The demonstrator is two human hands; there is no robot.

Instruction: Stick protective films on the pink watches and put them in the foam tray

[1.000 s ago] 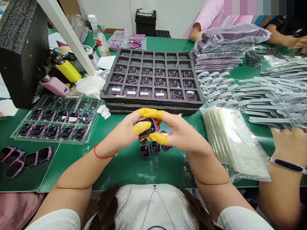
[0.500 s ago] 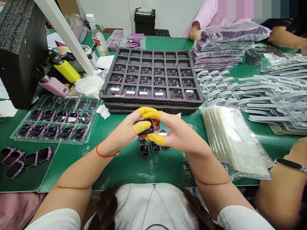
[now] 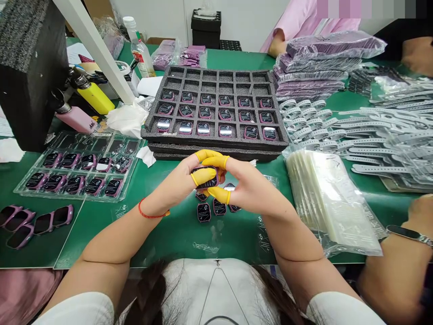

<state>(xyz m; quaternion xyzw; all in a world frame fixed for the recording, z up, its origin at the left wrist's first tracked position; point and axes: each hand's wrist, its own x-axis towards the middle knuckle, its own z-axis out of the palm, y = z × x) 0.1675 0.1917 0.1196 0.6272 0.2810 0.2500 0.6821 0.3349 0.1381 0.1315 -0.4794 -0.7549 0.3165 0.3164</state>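
Both my hands hold one purple watch body [image 3: 207,183] with a dark, printed face, in front of the foam tray. My left hand [image 3: 189,176], yellow cots on its fingers, lays its thumb over the face. Fingers of my right hand [image 3: 233,180], also in yellow cots, close on the watch's right end and lower edge. The far side of the watch is hidden by fingers. Just below my hands, several more watch bodies [image 3: 204,212] lie on the green table [image 3: 162,243].
A black foam tray [image 3: 216,141] with watch bodies in its compartments stands ahead. At left are a clear plastic tray [image 3: 81,197], loose watch bodies [image 3: 43,223] and bottles [image 3: 96,98]. Film packs [image 3: 331,194] and grey straps [image 3: 382,149] lie right, near another person's arm [image 3: 395,257].
My left thumb has shifted slightly right over the watch face. The watch stays in both hands. At right, the other person's forearm has moved slightly.
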